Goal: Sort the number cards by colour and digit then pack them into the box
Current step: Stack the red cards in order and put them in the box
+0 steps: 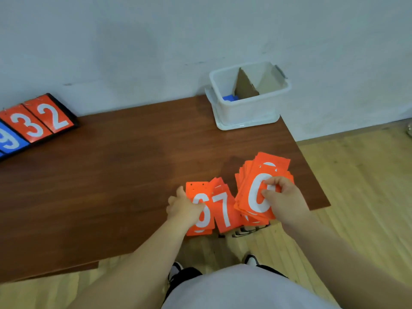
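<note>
Orange number cards [225, 210] bear white digits; left hand [184, 208] grips a 6 [201, 192], right hand [284, 198] pinches a 0 [254, 192].

Sports hall, pale wooden strip floor [356, 175], flip scoreboard [38, 121] on table [111, 175]

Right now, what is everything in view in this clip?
table: one, brown wood, centre
box: one, white plastic, table's far right corner
cardboard dividers: two panels, brown, inside the box
blue card: one, inside the box, left
scoreboard: one, black frame, table's far left; orange 3, 2, blue 9
orange cards: three loose piles, table's near right edge; tops 6 card, 7 card, 0 card
shoes: two, black and white, floor
left hand: grips the 6 card
right hand: pinches the 0 card
</note>
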Action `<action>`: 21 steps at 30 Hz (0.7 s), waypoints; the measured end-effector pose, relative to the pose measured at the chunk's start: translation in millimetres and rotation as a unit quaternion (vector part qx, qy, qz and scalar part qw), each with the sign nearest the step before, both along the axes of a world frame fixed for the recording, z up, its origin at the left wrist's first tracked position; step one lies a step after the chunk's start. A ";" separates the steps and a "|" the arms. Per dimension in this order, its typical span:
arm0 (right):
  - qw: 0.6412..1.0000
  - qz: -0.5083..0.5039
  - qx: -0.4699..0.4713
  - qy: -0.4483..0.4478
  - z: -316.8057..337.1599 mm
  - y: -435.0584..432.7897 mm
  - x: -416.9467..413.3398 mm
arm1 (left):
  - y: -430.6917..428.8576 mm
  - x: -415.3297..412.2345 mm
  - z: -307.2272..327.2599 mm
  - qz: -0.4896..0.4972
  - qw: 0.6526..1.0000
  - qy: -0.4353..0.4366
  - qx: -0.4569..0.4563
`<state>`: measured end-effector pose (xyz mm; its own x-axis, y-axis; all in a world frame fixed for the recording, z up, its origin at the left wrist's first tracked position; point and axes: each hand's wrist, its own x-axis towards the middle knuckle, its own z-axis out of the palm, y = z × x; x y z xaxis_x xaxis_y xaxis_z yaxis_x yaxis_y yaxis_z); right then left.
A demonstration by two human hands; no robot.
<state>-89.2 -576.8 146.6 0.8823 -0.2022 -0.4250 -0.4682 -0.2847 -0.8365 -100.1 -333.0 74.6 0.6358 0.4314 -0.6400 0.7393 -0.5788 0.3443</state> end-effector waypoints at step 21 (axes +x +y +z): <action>0.992 0.086 -0.005 0.090 -41.0 -49.1 26.3 | -34.9 -10.7 -16.0 0.227 0.961 -0.151 -0.051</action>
<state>-62.9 -626.0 105.6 0.8139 -0.0604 -0.5778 -0.5538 -0.3814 -0.7402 -110.8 -367.9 58.6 0.5605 0.6525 -0.5100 0.7652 -0.1726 0.6202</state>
